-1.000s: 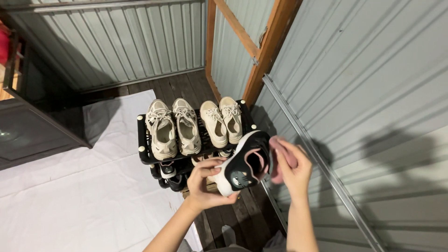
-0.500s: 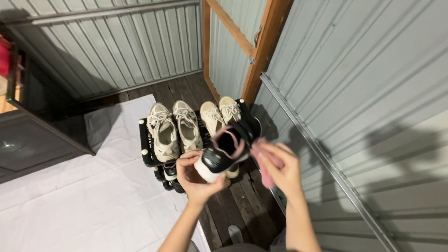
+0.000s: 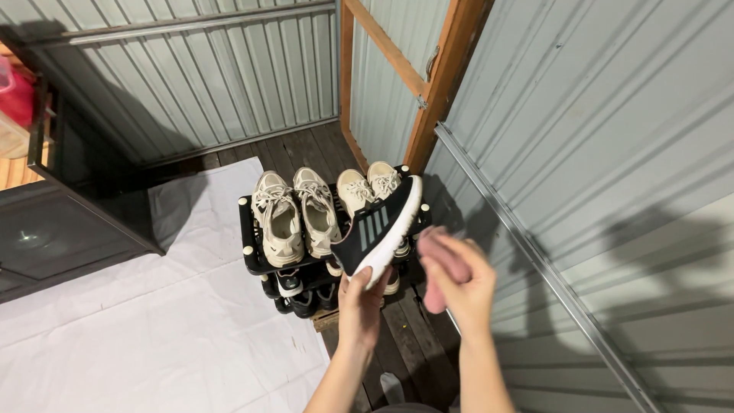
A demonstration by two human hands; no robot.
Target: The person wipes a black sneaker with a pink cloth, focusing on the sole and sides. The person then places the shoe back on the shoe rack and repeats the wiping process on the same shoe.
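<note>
My left hand (image 3: 361,306) grips the heel end of a black sneaker (image 3: 377,227) with a white sole and pale side stripes. It is turned on its side, toe pointing up and away. Just right of the shoe, my right hand (image 3: 457,283) holds a pink cloth (image 3: 437,264), close to the sole. Behind the shoe stands a black shoe rack (image 3: 248,246). Two pairs of beige lace-up sneakers (image 3: 298,216) sit on its top shelf, the right pair partly hidden by the held shoe.
Darker shoes (image 3: 294,294) fill the rack's lower shelves. Corrugated metal walls (image 3: 596,138) and a wooden door frame (image 3: 440,84) close in the back and right. A white sheet (image 3: 145,329) covers the floor on the left, next to a dark cabinet (image 3: 61,222). Wooden planks (image 3: 405,336) run underfoot.
My left hand turned the black sneaker from opening-up to side-on, showing its stripes and sole. My right hand with the pink cloth stayed just right of it.
</note>
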